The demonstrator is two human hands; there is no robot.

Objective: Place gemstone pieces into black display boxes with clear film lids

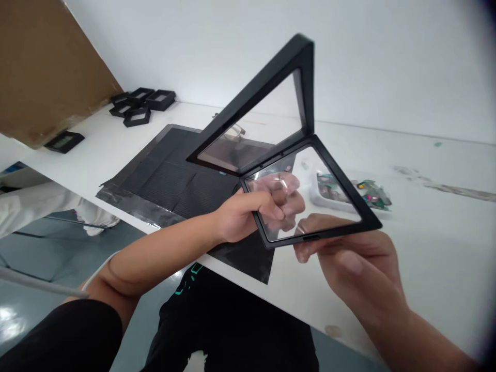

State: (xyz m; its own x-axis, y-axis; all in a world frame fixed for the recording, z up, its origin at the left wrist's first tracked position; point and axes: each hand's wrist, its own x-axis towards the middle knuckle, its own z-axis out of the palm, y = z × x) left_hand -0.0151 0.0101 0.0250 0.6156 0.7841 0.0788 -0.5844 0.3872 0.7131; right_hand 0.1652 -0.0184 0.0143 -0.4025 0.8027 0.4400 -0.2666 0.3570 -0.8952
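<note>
A black display frame [346, 183] with clear film windows is held up in front of me, its two hinged halves spread apart. The raised half [250, 95] tilts up and away, while the lower half faces me. My left hand [242, 213] grips the lower half's left edge; its thumb lies over the near side and its curled fingers show through the film. Closed on the lower right edge is my right hand [362, 263], its fingertips under the border. Beneath the frame, a black mat [158, 165] lies on the white table [437, 258].
Behind the frame, a clear plastic tub [315, 194] holds small colourful packets. Several black frames [160, 99] are piled at the back left, with a black box [64, 142] nearer. Glasses [234, 132] lie near the wall. A person's light-clothed leg [39, 206] shows at left.
</note>
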